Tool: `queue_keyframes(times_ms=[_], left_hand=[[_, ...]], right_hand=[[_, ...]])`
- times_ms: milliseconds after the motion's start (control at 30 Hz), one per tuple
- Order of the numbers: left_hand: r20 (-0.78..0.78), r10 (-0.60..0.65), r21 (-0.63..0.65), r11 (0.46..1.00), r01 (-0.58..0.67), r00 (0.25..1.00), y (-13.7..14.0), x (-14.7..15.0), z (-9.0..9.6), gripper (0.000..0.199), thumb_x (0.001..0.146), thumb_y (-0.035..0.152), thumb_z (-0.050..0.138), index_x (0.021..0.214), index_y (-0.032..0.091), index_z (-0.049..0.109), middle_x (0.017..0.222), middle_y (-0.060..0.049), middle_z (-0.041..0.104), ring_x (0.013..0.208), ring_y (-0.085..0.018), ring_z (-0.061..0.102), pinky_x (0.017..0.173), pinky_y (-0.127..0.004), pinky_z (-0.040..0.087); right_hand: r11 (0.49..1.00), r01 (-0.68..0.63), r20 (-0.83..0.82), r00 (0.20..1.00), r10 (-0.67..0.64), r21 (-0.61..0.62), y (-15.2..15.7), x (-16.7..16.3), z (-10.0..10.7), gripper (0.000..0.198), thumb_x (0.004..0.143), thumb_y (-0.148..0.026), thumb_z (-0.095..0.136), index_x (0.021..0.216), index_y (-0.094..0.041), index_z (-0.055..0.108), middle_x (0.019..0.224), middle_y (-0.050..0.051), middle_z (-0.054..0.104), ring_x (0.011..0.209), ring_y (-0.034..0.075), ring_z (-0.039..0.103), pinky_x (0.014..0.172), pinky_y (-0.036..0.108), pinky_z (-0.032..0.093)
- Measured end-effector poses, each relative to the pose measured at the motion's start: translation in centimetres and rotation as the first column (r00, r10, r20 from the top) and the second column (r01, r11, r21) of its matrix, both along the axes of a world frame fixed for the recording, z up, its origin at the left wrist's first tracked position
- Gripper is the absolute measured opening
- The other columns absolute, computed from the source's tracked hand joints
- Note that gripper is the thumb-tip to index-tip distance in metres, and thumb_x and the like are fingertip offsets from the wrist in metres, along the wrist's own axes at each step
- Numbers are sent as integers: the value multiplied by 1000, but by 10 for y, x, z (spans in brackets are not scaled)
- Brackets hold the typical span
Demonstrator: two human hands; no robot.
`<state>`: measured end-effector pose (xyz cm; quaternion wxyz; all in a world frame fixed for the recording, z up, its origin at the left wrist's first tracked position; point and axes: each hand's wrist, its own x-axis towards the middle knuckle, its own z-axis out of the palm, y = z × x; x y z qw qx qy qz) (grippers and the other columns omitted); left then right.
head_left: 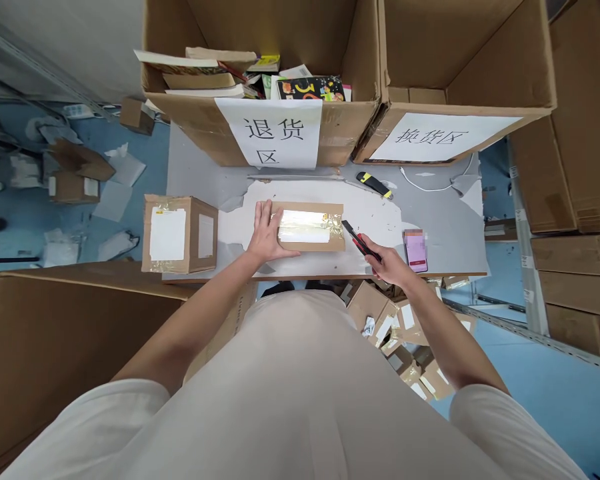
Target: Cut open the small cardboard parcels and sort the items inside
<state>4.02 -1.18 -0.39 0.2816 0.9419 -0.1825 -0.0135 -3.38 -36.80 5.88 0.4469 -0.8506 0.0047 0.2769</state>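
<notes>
A flat cardboard box (pixel 336 240) with a white label and clear tape lies on the table before me. My left hand (pixel 267 237) grips its left end, fingers over the top and far side, thumb along the near edge. My right hand (pixel 384 261) is closed round a black and red utility knife (pixel 363 241). The knife's tip points up and left, close to the box's right end. Whether it touches the box I cannot tell. A phone (pixel 415 251) with a lit pink screen lies right of that hand. Beyond it is a yellow and black cutter (pixel 375 185).
A taped carton (pixel 179 235) stands on the table's left. At the back are two large open cartons, one labelled carton (pixel 190 127) holding books, the other labelled carton (pixel 475 110) to its right. Several parcels (pixel 375 307) lie below the table's front edge.
</notes>
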Motion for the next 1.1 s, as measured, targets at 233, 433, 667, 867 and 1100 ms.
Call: queue_keyframes(times_ms=[233,433,667,867,1100], left_hand=[[-10,-3,7,1000,3,1000,0,1,-1,132,35,76,77,143,15,33,156,-23,11,142,-50,0,112,-65,12],[-41,-1,25,1000,2,999,-1,1,2,134,35,78,75,145,15,32,157,-23,10,142,-49,-1,111,-65,15],[-102,17,124,992,-4,995,-4,1,21,122,45,79,71,144,18,34,156,-22,16,142,-49,7,107,-69,15],[-111,167,-78,981,-176,980,21,39,15,64,87,56,40,137,16,47,146,-16,41,138,-31,34,114,-50,25],[-525,201,-425,780,-459,827,41,59,-4,42,77,46,54,99,14,68,103,-12,69,94,-24,65,87,-44,54]], right_hand=[[977,-140,33,989,147,-159,-1,-20,12,62,88,-24,44,148,-25,34,69,-2,65,43,10,52,51,25,49],[963,-134,135,976,169,-236,2,-27,19,60,85,-22,49,144,-26,42,101,5,72,75,19,67,71,31,53],[880,462,24,884,-467,109,5,-54,2,74,82,-44,58,148,-28,29,95,4,69,51,13,61,48,29,54],[385,803,-263,535,-803,456,83,-50,-42,51,70,-57,68,107,-26,51,110,4,63,83,18,68,60,31,59],[285,804,-321,494,-808,522,112,-8,-55,38,77,-51,64,103,-30,46,117,1,57,97,17,67,74,36,60]])
